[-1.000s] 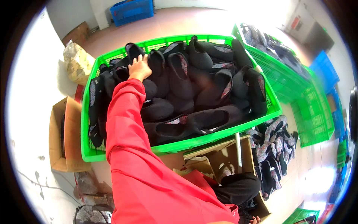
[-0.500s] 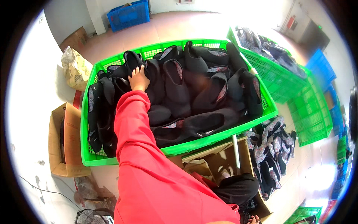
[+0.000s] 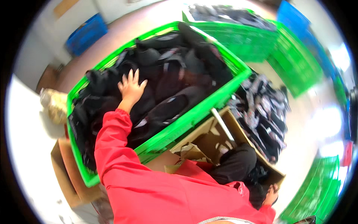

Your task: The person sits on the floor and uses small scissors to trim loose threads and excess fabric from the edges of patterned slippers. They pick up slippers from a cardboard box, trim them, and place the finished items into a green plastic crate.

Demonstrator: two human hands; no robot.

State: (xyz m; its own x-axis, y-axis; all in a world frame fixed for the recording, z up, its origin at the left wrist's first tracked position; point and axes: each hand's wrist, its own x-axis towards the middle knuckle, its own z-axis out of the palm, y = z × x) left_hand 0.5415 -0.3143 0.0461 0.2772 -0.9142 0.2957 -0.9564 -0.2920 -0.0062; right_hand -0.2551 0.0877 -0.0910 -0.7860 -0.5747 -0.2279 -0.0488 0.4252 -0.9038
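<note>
A large green crate holds many black fabric shoes, lined with a patterned grey and reddish fabric. My left hand is over the shoes near the crate's middle, open, its fingers spread and nothing gripped. Whether its fingertips touch the shoes cannot be told. Low on the right is my right hand, its fingers bent beside a dark shape next to the cardboard box; what it holds, if anything, is too blurred to name. Both arms wear red sleeves.
Below the crate, an open cardboard box has paper scraps in it and a pale rod above it. Grey-patterned shoes are heaped on the floor to the right. More green crates stand behind, a blue crate at far left.
The view has turned, so the crate sits tilted and further left. My left hand has come off a shoe at the crate's left part and spread its fingers. More of my right hand shows.
</note>
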